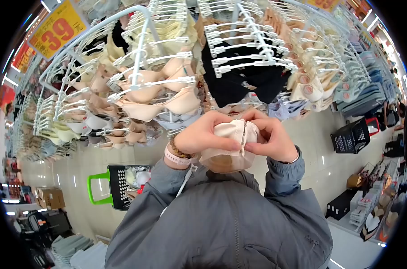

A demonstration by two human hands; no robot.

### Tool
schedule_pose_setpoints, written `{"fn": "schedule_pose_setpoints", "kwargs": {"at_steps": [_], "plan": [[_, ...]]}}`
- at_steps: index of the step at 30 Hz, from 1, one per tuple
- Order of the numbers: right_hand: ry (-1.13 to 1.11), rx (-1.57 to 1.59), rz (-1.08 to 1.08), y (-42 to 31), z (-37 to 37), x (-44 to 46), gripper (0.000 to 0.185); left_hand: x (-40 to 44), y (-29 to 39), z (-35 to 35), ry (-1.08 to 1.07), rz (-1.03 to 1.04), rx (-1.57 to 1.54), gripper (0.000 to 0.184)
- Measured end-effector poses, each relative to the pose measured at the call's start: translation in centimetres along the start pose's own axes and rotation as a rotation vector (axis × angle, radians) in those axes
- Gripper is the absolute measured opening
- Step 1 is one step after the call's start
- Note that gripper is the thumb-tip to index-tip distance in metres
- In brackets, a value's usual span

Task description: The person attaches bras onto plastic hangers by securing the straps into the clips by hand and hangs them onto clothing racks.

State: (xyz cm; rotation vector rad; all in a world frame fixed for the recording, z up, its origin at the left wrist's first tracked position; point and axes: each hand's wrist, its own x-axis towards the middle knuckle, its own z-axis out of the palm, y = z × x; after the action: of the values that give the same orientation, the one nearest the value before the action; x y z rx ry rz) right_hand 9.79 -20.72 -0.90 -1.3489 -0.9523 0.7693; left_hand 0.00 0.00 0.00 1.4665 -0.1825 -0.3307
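Two bare hands: both at the centre, just above a grey jacket [212, 219].
Left hand [199, 134]: thumb and fingers closed on the left side of the cream bra [226, 160]; a watch band [176, 158] and a beaded bracelet [180, 149] on the wrist.
Right hand [277, 136]: thumb and fingertips pinching its right side, by the seam.
Cream bra: bunched between the hands, held off the racks.
White hanger [185, 180]: at 8 o'clock, near the left wrist.
Beige bras [145, 98]: at 10 o'clock, hanging on a white rack.
Black garments [246, 74]: at 12 o'clock, on white hangers.
Green-handled basket [119, 190]: at 8 o'clock on the floor, with items inside.
Red-handled basket [350, 136]: at 3 o'clock.
Yellow price sign [57, 29]: at 10 o'clock, reading 39.
Cardboard box [51, 198]: farther off at 8 o'clock.
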Motion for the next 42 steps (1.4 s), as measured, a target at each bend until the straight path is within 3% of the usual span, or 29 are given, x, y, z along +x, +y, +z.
{"fn": "schedule_pose_setpoints", "kwargs": {"at_steps": [9,11,14,18,22,23,25,27,29,31,32,33,35,36,37,39,40,42], "plan": [[0.002,-0.118,0.007,-1.0,-2.2,-2.2,0.025,2.1,-1.6,2.7,0.069,-0.012,-0.179,0.033],[0.014,-0.177,0.107,-1.7,-2.7,-2.7,0.023,2.4,-1.6,3.2,0.078,-0.035,-0.247,0.034],[-0.023,-0.278,-0.063,-1.7,-3.2,-3.0,0.021,2.5,-1.2,3.1,0.021,-0.045,-0.135,0.034],[0.020,-0.311,-0.074,-0.7,-5.1,-4.2,0.017,1.9,-1.5,2.1,-0.030,0.013,0.083,0.031],[-0.073,-0.250,0.187,-1.6,-5.8,-5.6,0.011,1.5,-2.6,1.3,0.049,0.113,0.054,0.015],[-0.121,-0.222,0.288,-1.9,-5.9,-6.0,0.011,1.1,-3.0,1.5,0.117,0.052,-0.032,0.013],[-0.138,-0.275,0.272,-2.4,-6.4,-6.6,0.015,1.1,-4.1,0.7,0.083,0.083,-0.066,0.011],[-0.330,-0.358,0.260,-2.7,-7.2,-7.2,0.019,0.8,-4.4,0.8,0.183,0.062,-0.104,0.014],[-0.312,-0.279,0.184,-2.3,-7.1,-7.8,0.021,1.2,-4.1,0.7,0.162,0.006,-0.094,0.014],[-0.098,0.201,0.203,-2.0,-6.0,-8.1,0.019,2.1,-4.9,1.0,0.271,0.046,0.048,0.016],[-0.074,0.214,0.148,-1.8,-5.3,-7.7,0.021,2.8,-5.4,1.4,0.357,0.215,0.222,0.016],[-0.074,0.208,0.143,-2.0,-4.6,-7.3,0.021,3.0,-5.3,1.6,0.356,0.222,0.225,0.016],[-0.002,0.207,0.125,-3.0,-3.5,-6.7,0.030,2.9,-5.3,2.1,0.585,0.240,0.455,0.017],[-0.007,0.173,0.150,-3.3,-3.4,-6.6,0.040,2.8,-7.1,1.0,0.530,0.164,0.268,0.021],[-0.010,0.170,0.149,-3.2,-3.4,-6.4,0.040,2.4,-7.1,0.4,0.533,0.167,0.269,0.021],[0.005,0.138,0.133,-2.9,-3.3,-5.9,0.042,1.9,-7.1,-0.3,0.175,-0.019,0.119,0.034],[0.001,0.139,0.136,-2.8,-3.2,-5.7,0.042,1.9,-7.4,-0.4,0.057,-0.013,0.072,0.043],[-0.031,0.125,0.075,-2.8,-3.0,-5.2,0.047,2.5,-9.0,0.1,-0.011,-0.017,-0.013,0.044]]}}
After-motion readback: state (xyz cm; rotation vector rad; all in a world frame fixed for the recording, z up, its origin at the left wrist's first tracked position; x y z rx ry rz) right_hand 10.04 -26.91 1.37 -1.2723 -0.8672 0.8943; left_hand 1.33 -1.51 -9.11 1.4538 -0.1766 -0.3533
